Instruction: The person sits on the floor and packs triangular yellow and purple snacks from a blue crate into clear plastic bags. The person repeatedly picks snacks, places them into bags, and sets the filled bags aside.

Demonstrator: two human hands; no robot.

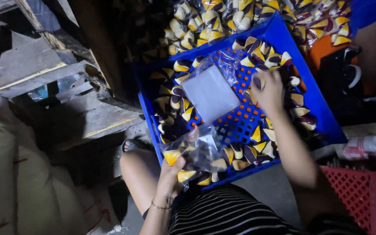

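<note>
Bright blue crate (323, 117) with a perforated blue floor showing orange through the holes, strewn with wedge-shaped pieces (257, 54) in yellow, cream and dark purple-brown. Clear bag (199, 152) of the same yellow and cream wedges; pale grey flat packet (209, 93) in clear wrap on the crate floor. Black-and-white striped cloth (227, 215) at the lap, red lattice crate (364, 196) at lower right, off-white sack (5, 174) with red lines at left, thin gold bracelet (161, 207) at the wrist.

Crate floor (236, 122) bare mid-way; pastries (175, 104) and plastic packet (209, 92) crowd around.
</note>
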